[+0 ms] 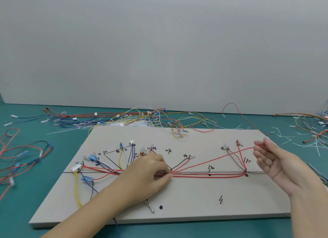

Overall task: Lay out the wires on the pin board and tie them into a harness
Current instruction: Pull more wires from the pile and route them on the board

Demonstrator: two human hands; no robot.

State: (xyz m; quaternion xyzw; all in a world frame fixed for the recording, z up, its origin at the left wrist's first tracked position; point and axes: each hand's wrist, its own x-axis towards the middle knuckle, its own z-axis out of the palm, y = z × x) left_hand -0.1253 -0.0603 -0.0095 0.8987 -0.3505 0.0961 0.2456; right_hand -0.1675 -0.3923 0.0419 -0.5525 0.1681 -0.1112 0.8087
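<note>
Your left hand [147, 174] lies on the pin board [177, 198], palm down, and its fingertips pinch the red wires [204, 174] where they run along the black line drawn across the middle. Your right hand [282, 165] is raised over the right end of the board, palm turned to you. Its fingers are only a little bent, and the fingertips hold the end of one red wire [221, 156], which goes slanting down to the left hand. More wires, blue, yellow, white and red, spread like a fan on the left part of the board, some of them ending in a white connector [76, 167]. The board rests on a green table [17, 211]. Behind the board a loose pile of wires [142, 119] lies on the table, and white cable ties [284, 136] are scattered at the right.
</note>
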